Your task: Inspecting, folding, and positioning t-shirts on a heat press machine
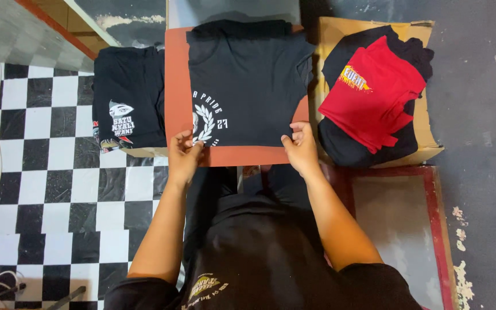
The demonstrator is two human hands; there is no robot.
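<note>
both hands pinch the near hem of a black shirt (248, 86): left hand (183, 156), right hand (301, 148). orange board (176, 86) under it. red shirt (374, 92) right of the grip.

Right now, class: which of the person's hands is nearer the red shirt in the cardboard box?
Right. The right hand grips the black shirt's near edge beside the red shirt; the left hand holds the far corner.

Matt black cloth shirt (248, 80) lies on a smooth orange board (176, 86), beside a rough cardboard box (426, 123).
</note>
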